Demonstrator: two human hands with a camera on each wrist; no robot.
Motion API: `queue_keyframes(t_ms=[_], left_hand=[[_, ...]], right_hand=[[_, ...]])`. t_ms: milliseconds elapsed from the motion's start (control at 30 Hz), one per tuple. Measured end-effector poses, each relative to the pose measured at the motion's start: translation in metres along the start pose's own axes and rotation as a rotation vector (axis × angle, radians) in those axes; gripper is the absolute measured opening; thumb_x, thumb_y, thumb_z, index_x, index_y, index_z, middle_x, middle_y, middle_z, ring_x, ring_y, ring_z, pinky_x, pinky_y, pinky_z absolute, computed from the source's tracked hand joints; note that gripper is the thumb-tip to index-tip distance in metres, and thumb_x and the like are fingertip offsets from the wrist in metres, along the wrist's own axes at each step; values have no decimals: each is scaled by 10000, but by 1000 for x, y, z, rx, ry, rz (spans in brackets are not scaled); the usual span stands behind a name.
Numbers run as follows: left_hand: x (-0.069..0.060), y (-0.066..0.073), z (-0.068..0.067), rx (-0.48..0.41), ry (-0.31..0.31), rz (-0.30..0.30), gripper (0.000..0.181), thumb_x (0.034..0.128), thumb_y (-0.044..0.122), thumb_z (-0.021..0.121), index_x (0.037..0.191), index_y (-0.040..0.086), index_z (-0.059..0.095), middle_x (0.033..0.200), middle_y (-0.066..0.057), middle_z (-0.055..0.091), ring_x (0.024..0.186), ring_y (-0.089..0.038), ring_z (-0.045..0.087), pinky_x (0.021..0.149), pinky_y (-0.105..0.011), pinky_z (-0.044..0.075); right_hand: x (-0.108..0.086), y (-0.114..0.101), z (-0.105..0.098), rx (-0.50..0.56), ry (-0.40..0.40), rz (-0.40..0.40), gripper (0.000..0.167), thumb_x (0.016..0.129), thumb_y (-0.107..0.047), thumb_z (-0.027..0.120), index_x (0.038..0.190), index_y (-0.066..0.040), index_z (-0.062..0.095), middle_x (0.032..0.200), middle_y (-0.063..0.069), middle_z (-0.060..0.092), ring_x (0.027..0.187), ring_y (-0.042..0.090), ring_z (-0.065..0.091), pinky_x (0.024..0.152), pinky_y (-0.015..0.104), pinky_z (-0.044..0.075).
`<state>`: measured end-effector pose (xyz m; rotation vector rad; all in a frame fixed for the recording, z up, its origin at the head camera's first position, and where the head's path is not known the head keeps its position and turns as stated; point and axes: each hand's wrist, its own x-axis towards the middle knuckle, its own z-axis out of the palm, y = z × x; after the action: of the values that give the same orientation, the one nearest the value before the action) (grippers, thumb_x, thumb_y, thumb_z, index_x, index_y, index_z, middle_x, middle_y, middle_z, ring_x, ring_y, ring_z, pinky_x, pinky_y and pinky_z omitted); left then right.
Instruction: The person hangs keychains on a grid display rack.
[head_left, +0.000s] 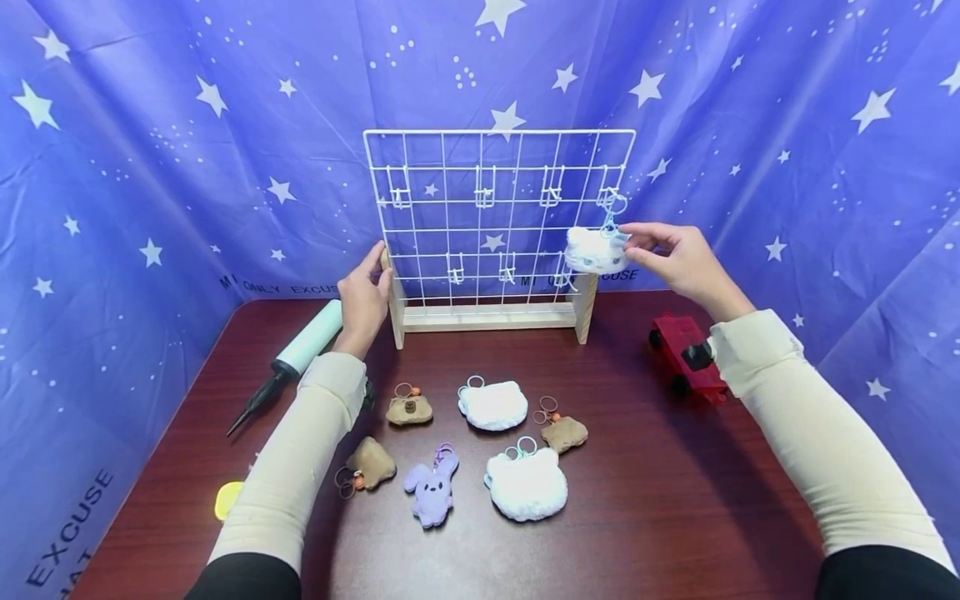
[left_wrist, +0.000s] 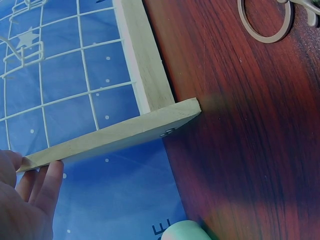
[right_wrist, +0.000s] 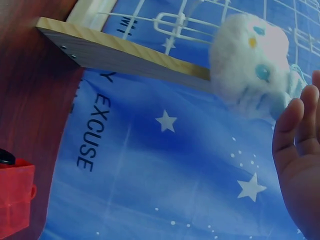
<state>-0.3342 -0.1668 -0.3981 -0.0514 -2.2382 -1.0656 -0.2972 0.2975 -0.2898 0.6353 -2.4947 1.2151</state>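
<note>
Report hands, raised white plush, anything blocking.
Left hand gripping rack's wooden side. Right hand pinching white plush below upper right hook, hooking unclear. No visible obstruction.

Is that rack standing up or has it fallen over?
Standing up: the rack has its wooden legs on the table, and its white grid rises above. The left hand grips its side.

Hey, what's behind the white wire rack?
Through the rack, a blue curtain with white stars shows behind it. Whatever lies directly behind the white plush in the right hand is covered and cannot be seen.
</note>
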Motion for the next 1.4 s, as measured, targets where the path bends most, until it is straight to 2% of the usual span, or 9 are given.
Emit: queue_keyframes(t_ms=[100, 333, 467, 567, 700, 800, 1067, 1267, 1400], left_hand=[[0, 0, 0, 3, 3, -3, 493, 958, 144, 701, 1431, 251, 608, 1110, -152, 771, 901, -331, 743, 826, -456, 603], [1, -2, 1, -8, 7, -3, 486, 959, 134, 700, 1426, 237, 613, 1106, -145, 773, 894, -319, 737, 813, -446, 603], [1, -2, 2, -16, 6, -6, 486, 957, 137, 704, 1424, 237, 614, 1118, -141, 772, 915, -316, 742, 837, -436, 606], [1, -2, 2, -20, 3, -2, 489, 956, 138, 705, 1425, 241, 612, 1133, -139, 769, 942, -317, 748, 862, -431, 607], [1, -1, 3, -23, 5, 4, 491, 954, 136, 704, 1425, 242, 612, 1132, -136, 769, 951, -321, 750, 871, -430, 607], [1, -1, 3, -27, 8, 6, 486, 952, 133, 706, 1419, 235, 618, 1120, -138, 771, 945, -322, 752, 865, -430, 607], [1, -1, 2, -29, 16, 18, 477, 951, 124, 707, 1412, 213, 627, 1094, -163, 772, 911, -336, 743, 840, -444, 606], [1, -2, 2, -18, 16, 12, 480, 948, 127, 711, 1410, 228, 628, 1098, -153, 774, 905, -328, 747, 830, -442, 609], [1, -2, 2, -9, 15, 14, 477, 949, 130, 708, 1411, 221, 629, 1092, -146, 776, 905, -332, 746, 838, -458, 599]], right_hand=[[-4, 1, 6, 7, -28, -10, 336, 931, -44, 713, 1257, 36, 690, 872, -102, 754, 761, -28, 615, 620, 126, 471], [-13, 9, 22, 19, -111, 10, 356, 931, -24, 708, 1284, 22, 680, 869, -117, 731, 744, -22, 600, 626, 131, 474], [-23, -9, 33, 21, -152, 0, 331, 933, 17, 682, 1259, 70, 673, 865, -90, 722, 748, -13, 601, 646, 128, 481], [-30, -18, 42, 24, -174, -16, 308, 931, 48, 661, 1232, 114, 663, 857, -5, 725, 740, -4, 596, 644, 131, 479], [-34, 3, 54, 24, -196, -24, 314, 929, 54, 662, 1241, 84, 676, 886, 151, 723, 748, -10, 596, 647, 135, 481], [-37, 22, 62, 15, -224, -12, 331, 940, 15, 673, 1271, 29, 684, 920, 202, 721, 748, -11, 583, 640, 148, 474], [-44, 41, 75, 25, -310, 48, 366, 946, -67, 702, 1308, -19, 679, 951, 172, 746, 744, 32, 586, 602, 186, 446], [-51, 31, 82, 50, -332, 57, 366, 927, 15, 685, 1290, 59, 660, 898, 214, 733, 747, 57, 606, 617, 172, 458], [-56, 17, 83, 45, -356, 85, 360, 928, -9, 694, 1280, 60, 667, 919, 188, 734, 752, 80, 611, 629, 188, 480]])
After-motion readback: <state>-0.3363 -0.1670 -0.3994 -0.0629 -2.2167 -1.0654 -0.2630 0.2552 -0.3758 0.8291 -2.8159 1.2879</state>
